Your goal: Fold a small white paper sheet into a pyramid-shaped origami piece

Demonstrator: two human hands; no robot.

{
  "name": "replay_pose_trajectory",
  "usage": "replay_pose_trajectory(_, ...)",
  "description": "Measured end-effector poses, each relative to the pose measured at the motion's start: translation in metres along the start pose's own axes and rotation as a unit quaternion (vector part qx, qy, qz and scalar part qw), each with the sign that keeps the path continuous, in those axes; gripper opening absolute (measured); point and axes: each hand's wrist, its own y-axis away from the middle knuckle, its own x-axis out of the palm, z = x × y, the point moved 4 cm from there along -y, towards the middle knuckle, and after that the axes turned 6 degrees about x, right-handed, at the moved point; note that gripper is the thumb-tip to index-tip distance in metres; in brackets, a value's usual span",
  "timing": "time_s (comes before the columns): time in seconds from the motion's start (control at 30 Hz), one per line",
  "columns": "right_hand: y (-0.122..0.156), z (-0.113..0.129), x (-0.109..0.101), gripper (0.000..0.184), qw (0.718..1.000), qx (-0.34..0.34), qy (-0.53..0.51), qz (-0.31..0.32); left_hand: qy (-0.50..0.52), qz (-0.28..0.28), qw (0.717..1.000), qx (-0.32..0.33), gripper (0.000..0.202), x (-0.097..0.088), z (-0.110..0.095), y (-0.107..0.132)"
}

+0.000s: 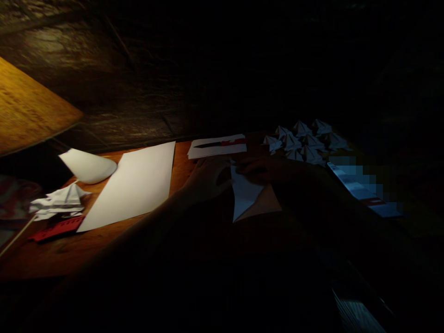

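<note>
A partly folded piece of white paper [246, 192] lies on the dark middle of the wooden table, one pointed corner toward me. My left hand [210, 178] grips its upper left edge, with thumb and fingers curved in at the paper. At the top edge my right hand [260, 170] has its fingers pressed on the same paper; deep shadow hides much of this hand. Just beyond my hands, a knife [217, 144] with a dark blade and red handle rests on a small stack of white paper [194, 153].
Several folded paper figures [310, 142] stand at the back right, near a bluish strip [350, 182]. To the left lie a large white sheet [135, 185], a curled paper [88, 165], another folded figure [64, 201], a red object [58, 229] and a thin stick [17, 237].
</note>
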Motion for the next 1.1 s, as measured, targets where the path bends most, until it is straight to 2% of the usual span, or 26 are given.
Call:
replay_pose_trajectory(0.17,0.0,-0.004,0.001,0.041,1.0,0.012,0.016,0.0,-0.013,0.013,1.0,0.006,0.05,-0.002,-0.005,0.0)
replay_pose_trajectory(0.53,0.0,0.001,0.0,0.038,0.999,0.047,0.013,0.006,-0.035,0.022,0.999,0.018,0.046,-0.001,-0.008,-0.001)
replay_pose_trajectory(0.83,-0.002,0.011,-0.002,0.036,0.996,0.091,-0.019,0.01,-0.012,0.005,1.0,0.017,0.047,-0.001,-0.005,0.0)
replay_pose_trajectory(1.1,-0.003,0.018,-0.004,0.033,0.994,0.096,0.058,0.011,-0.005,0.001,1.0,-0.023,0.054,0.003,-0.007,0.0)
